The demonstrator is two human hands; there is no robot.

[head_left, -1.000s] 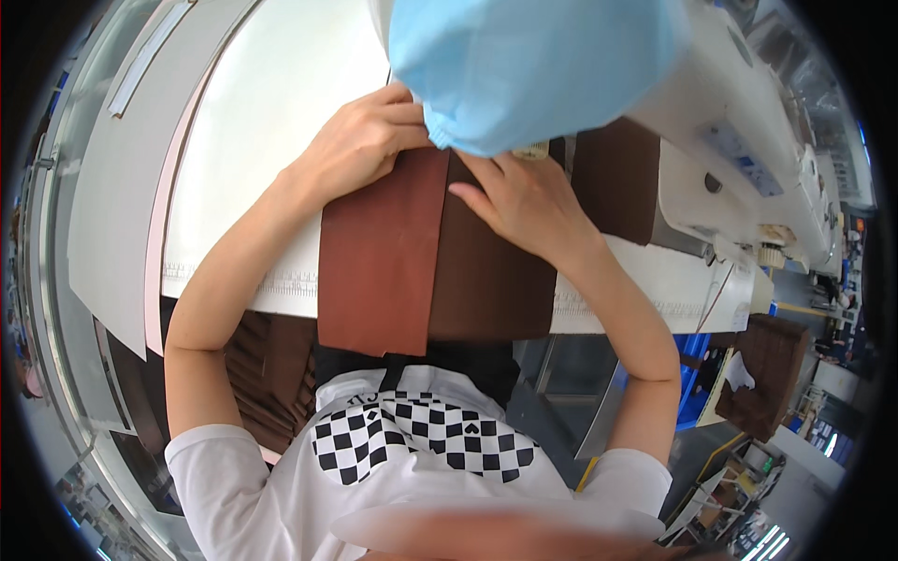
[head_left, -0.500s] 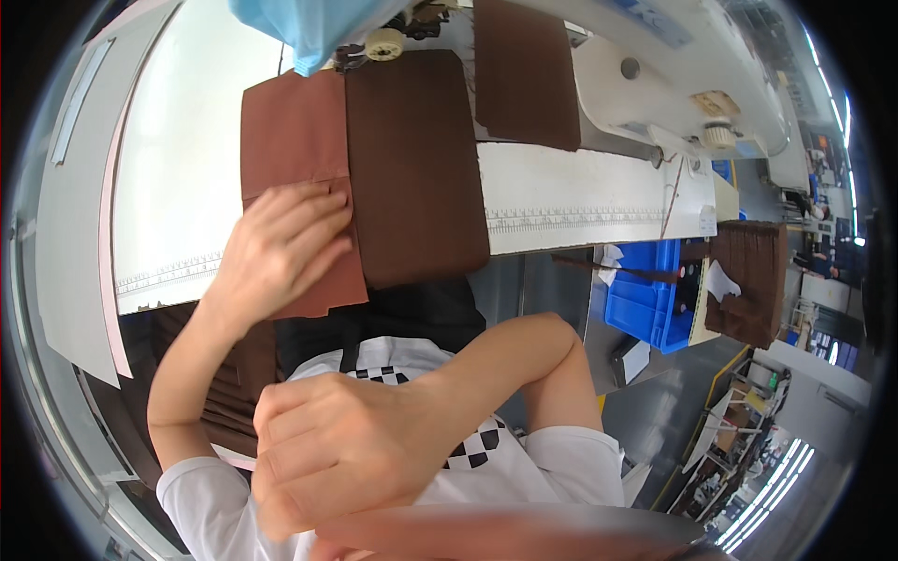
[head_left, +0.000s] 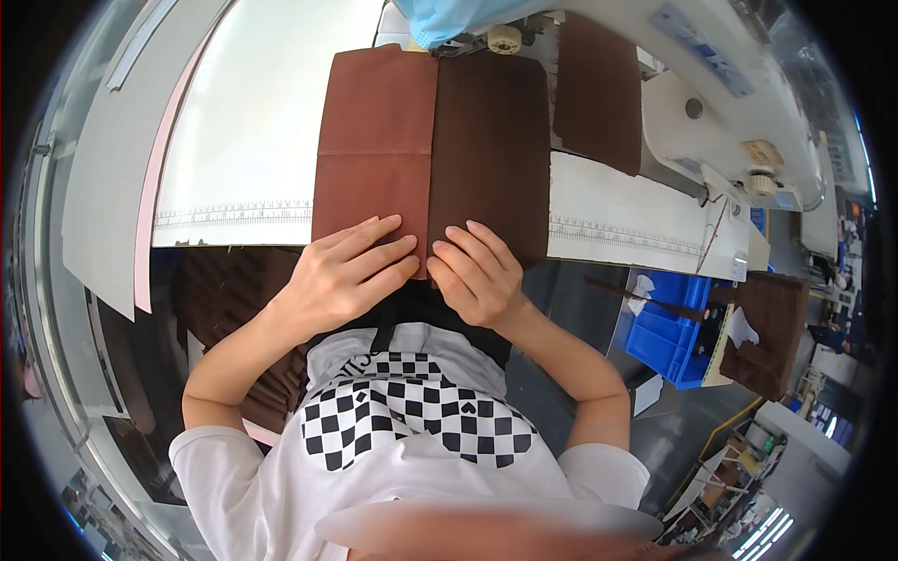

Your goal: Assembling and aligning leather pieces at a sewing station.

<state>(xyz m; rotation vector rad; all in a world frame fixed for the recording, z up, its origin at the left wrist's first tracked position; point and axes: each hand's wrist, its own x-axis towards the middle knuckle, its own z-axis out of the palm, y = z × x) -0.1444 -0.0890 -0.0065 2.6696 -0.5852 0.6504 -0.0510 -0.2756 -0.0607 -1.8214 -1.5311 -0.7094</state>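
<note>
A reddish-brown fabric panel [head_left: 374,117] lies side by side with a dark brown fabric panel [head_left: 491,122], their edges meeting along a straight line. A crease runs across the reddish one. My left hand [head_left: 351,271] rests on the near part of the reddish panel, fingers stretched and slightly apart. On the near part of the dark panel, close to the meeting line, lies my right hand [head_left: 479,280] with its fingers apart and lightly bent. Its thumb is mostly hidden. At the far end the panels reach the sewing machine [head_left: 505,39], where a light blue covering hides part of the mechanism.
Another dark brown fabric piece [head_left: 599,98] lies under the machine's arm on the right. A printed ruler [head_left: 622,234] runs along the white table's near edge. A blue crate [head_left: 666,323] stands at the right, beside hanging brown fabric [head_left: 767,327]. Folded brown fabric [head_left: 238,309] sits below the table at left.
My right hand, a closed fist near my chest before, is now on the dark panel with fingers spread. My left hand has slid to the near end of the reddish panel. The view has shifted.
</note>
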